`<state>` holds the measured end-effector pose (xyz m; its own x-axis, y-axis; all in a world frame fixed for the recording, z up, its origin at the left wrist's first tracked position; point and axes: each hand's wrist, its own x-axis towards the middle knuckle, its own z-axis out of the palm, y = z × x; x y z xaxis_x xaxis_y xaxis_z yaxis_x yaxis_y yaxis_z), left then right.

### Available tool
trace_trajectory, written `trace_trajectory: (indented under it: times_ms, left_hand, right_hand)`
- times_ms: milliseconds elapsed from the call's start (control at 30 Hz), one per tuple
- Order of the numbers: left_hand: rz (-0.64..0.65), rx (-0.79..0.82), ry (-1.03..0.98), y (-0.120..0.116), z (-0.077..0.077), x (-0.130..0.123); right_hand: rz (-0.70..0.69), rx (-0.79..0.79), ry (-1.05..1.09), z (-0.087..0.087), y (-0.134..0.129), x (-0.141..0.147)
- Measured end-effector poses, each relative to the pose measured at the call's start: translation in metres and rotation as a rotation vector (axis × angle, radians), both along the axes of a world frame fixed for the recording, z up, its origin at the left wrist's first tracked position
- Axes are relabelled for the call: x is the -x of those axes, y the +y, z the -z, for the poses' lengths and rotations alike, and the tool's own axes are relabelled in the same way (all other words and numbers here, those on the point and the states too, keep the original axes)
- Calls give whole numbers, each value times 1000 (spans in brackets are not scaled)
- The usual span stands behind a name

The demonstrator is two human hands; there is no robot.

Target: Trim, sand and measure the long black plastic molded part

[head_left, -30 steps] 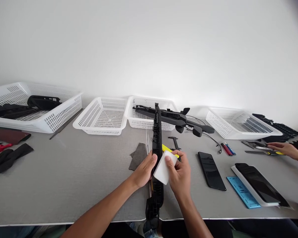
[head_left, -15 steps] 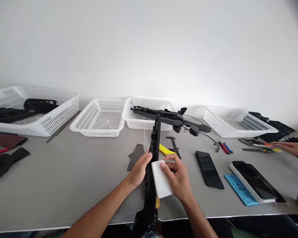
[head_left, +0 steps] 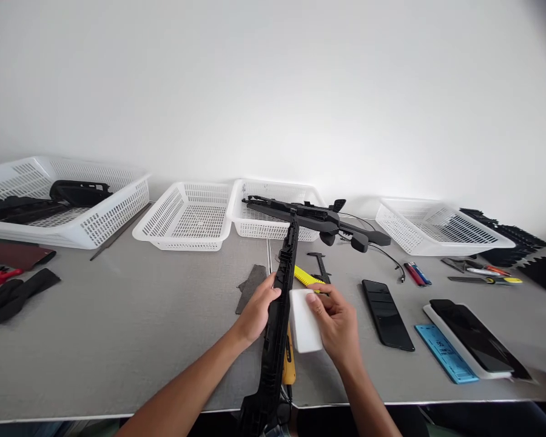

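My left hand (head_left: 256, 311) is closed around a long black plastic trim piece (head_left: 275, 343), which slants from the bottom edge up toward the middle basket. My right hand (head_left: 342, 329) pinches a white rectangular block (head_left: 306, 323), perhaps a sponge, just right of the trim piece. Partly behind the trim lies a tool with a yellow-orange handle (head_left: 289, 359). A bright yellow ridged item (head_left: 306, 277) and a black caliper (head_left: 319, 264) lie beyond my right hand. Left of the trim is a dark grey sheet (head_left: 252, 287).
Black assemblies (head_left: 321, 220) with a cable lean over the middle basket (head_left: 273, 230). More white baskets (head_left: 179, 244) line the wall. At right lie a phone (head_left: 386, 314), a blue plate (head_left: 446, 353), lighters (head_left: 417, 274) and a yellow-tipped cutter (head_left: 486, 280). Black cloth-like strips (head_left: 20, 296) lie at left.
My right hand has shifted the white block slightly right, opening a small gap from the trim piece. More of the yellow-orange handle shows. Another person's hand at the far right has drawn back.
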<state>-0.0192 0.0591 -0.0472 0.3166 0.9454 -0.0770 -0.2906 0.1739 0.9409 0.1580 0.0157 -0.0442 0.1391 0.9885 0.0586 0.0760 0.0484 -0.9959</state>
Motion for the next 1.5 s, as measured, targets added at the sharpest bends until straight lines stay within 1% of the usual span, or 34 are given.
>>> trace_trajectory:
  times_ms: [67,133,200,233,333,367,433,500,567,600,700,733,833,900,967,1000,1100,1133,1233,1267,1367,1467,1500]
  left_hand:
    - [85,-46,-19,-1,-5,-1]
    - [130,-67,-5,-3,-9,-1]
    - [142,-62,9,-4,-11,0]
    - [148,-59,9,-5,-12,0]
    - [193,-58,-2,-7,-12,0]
    - [206,-50,-3,-8,-12,0]
    - [202,-35,-5,-9,-12,-2]
    - [152,-38,-11,-9,-12,-3]
    - [107,-57,-5,-9,-11,-4]
    - [93,-67,9,-9,-11,-4]
    - [62,-83,55,-8,-6,-4]
    - [61,-77,55,-8,-3,-4]
    - [99,-25,16,-9,5,-4]
    - [96,2,31,-9,8,-4]
    - [58,-6,73,-10,8,-4]
    - [52,-19,85,-10,7,-4]
    - [115,-18,59,-10,4,-4]
    - [122,-2,59,-10,3,-4]
    - [43,15,110,-10,1,-3]
    - [25,3,122,-9,0,-3]
    - [34,-7,135,-9,1,-3]
    - [-14,24,152,-9,4,-2]
    - [-37,33,152,-9,5,-2]
  right_hand:
    - [78,1,13,-1,1,-2]
    - [74,-1,-8,-2,1,-1]
    - [46,-1,-40,-3,3,0]
    - [66,-5,-50,-4,5,1]
    - [230,-36,-55,-5,9,1]
    - [257,-49,-61,-5,9,1]
    - [242,-74,-88,-5,6,1]
    - [238,-86,-100,-4,1,0]
    - [265,-95,-94,-3,-4,-1]
    - [242,-97,-98,-4,-5,-2]
    - [57,-110,-155,-5,-2,-2]
    - [33,-110,-165,-5,-1,-1]
    - [101,-100,-143,-3,3,1]
    - [72,-104,-160,-2,2,2]
    - [15,-110,-190,-1,0,3]
    - [17,-105,-188,-1,-1,4]
    - [80,-75,-150,-1,-3,5]
    - [68,-80,-164,-1,-4,6]
    - [-12,-122,-253,1,-5,8]
    - [-2,-124,-258,2,-6,8]
    - [69,-109,-223,3,-8,10]
    - [34,-125,-227,2,-12,12]
    - [42,-121,-213,1,-12,13]
